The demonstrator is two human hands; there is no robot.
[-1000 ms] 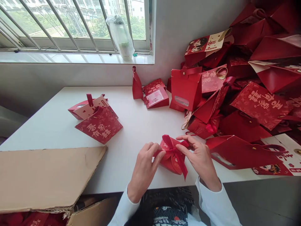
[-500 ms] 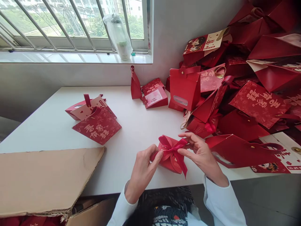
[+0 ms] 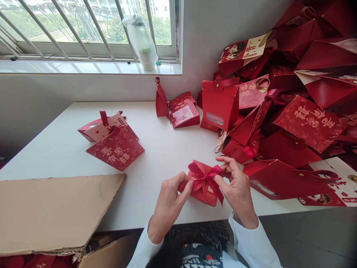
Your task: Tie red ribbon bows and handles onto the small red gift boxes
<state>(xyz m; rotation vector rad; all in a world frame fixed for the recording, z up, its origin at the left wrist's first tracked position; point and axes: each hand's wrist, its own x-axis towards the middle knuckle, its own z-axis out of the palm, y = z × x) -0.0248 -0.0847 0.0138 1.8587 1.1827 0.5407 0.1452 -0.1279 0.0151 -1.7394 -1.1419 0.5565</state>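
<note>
"Ribbon-tied red gift box (image 3: 200, 195): where is it seen in the head view?"

"It is set on the white table (image 3: 167, 156), near the edge closest to the person, between the two hands. A glossy red ribbon (image 3: 205, 178) is tied around it in a bow on top."

"How is the ribbon held?"

"Its left part is pinched narrowly between thumb and forefinger of the left hand (image 3: 170, 203). Its right loop is touched by the right hand (image 3: 237, 188), the fingers curled; since their tips are partly hidden, whether they are closed on it cannot be told."

"And what is placed around them?"

"Just beside the right hand, a windowed handle box (image 3: 281, 180) is laid on its side, with a heap of red gift boxes (image 3: 309, 123) piled beyond. To the left, patterned boxes (image 3: 118, 149) are grouped, well apart from the hands, behind a brown cardboard carton (image 3: 61, 212). On the windowsill (image 3: 92, 68), a bagged bottle (image 3: 145, 48) is stood."
</note>
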